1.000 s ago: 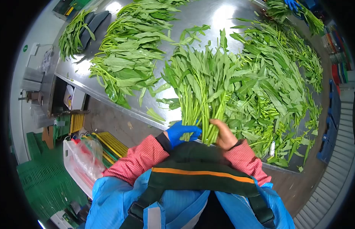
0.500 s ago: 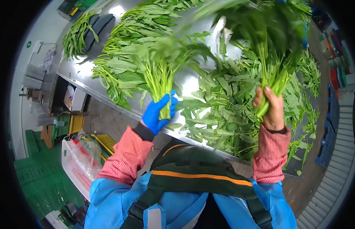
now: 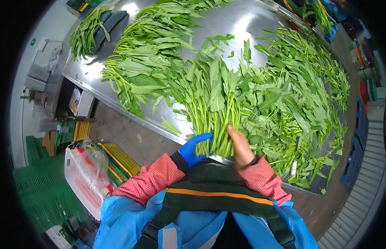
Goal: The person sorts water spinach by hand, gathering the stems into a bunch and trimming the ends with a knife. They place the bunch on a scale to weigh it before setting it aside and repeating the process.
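In a blue glove, my left hand (image 3: 194, 150) is closed around the lower stems of a bunch of water spinach (image 3: 205, 106). My bare right hand (image 3: 241, 148) grips stems on the right side of the same bunch, with its thumb over the front. The two handfuls meet side by side, stem ends toward me and leaves pointing away over the table. Some fingers of both hands are hidden behind the stems. Loose water spinach (image 3: 284, 103) is heaped to the right, and a row of laid-out bunches (image 3: 147, 54) runs along the left.
The metal table (image 3: 238, 27) has its near edge just before me. More greens lie on a dark object (image 3: 108, 31) at the far left. At the upper right is another person's blue-gloved hand (image 3: 332, 34). A white crate (image 3: 83, 182) with plastic bags stands lower left.
Both hands have come together in front of me. The right hand swung its bunch leftward and down, against the one in my left hand, which shifted right and closer to me.
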Demonstrator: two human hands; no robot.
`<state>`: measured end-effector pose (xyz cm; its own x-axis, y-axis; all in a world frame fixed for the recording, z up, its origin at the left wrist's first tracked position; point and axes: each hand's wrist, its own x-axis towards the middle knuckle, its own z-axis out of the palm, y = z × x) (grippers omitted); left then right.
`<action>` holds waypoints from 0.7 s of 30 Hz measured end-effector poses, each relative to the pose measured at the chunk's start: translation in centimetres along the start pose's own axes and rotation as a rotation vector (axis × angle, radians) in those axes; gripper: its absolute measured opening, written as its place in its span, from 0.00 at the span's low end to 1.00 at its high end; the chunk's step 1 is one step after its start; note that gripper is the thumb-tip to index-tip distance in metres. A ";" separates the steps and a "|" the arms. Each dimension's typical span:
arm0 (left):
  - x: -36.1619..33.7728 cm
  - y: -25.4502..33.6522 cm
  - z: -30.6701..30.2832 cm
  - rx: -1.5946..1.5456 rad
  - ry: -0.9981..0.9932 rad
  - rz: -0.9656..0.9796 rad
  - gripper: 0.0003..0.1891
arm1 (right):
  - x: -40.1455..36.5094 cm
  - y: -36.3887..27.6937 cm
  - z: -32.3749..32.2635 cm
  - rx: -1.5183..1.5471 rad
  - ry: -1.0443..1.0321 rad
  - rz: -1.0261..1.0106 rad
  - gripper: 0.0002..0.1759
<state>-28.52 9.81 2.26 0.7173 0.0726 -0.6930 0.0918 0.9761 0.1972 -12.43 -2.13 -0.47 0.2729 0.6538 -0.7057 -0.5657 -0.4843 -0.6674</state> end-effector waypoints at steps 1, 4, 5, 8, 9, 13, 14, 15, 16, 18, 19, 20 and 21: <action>0.3 -0.1 -0.1 -0.013 -0.028 -0.010 0.18 | -0.5 -0.3 0.1 0.059 0.033 -0.036 0.29; 1.5 -0.2 -1.0 0.023 -0.064 -0.049 0.19 | -1.6 -0.7 0.8 0.272 0.123 -0.076 0.18; 1.7 -0.1 -1.1 0.080 -0.042 -0.069 0.19 | -1.6 -0.4 1.1 0.285 0.122 -0.060 0.18; 1.4 0.2 -0.3 0.211 0.031 -0.100 0.20 | -0.1 2.4 0.4 -0.063 0.152 -0.261 0.18; 1.2 0.3 0.2 0.248 0.057 -0.103 0.20 | 0.9 3.2 0.1 -0.219 0.176 -0.339 0.19; 2.5 -0.9 -0.6 0.061 -0.102 -0.126 0.20 | 0.6 2.0 0.7 -0.838 0.228 -0.613 0.20; 2.6 -0.9 -0.5 0.062 -0.094 -0.129 0.20 | 0.5 1.4 0.9 -0.933 0.223 -0.610 0.20; 2.6 -0.9 -0.5 0.062 -0.085 -0.132 0.21 | 0.3 1.1 1.2 -1.027 0.217 -0.605 0.20; 2.7 -0.9 -0.7 0.129 -0.070 -0.148 0.21 | 0.1 0.8 1.5 -1.091 0.238 -0.672 0.19; 2.8 -0.4 -1.3 0.263 -0.039 -0.186 0.22 | 0.5 1.0 1.1 -1.330 0.194 -0.644 0.20; 2.7 -0.4 -1.5 0.263 -0.066 -0.165 0.22 | 0.6 1.1 1.0 -1.448 0.169 -0.625 0.20; 2.6 -0.3 -1.5 0.262 -0.094 -0.142 0.22 | 0.3 0.1 0.9 -1.447 0.157 -0.531 0.19; 2.5 -0.2 -1.5 0.262 -0.122 -0.119 0.23 | -0.5 -1.7 1.1 -1.445 0.145 -0.438 0.18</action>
<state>-27.76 10.11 -0.58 0.7671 -0.0802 -0.6366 0.3440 0.8889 0.3025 -12.47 -0.97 1.25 0.3324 0.8739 -0.3547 0.7805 -0.4659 -0.4167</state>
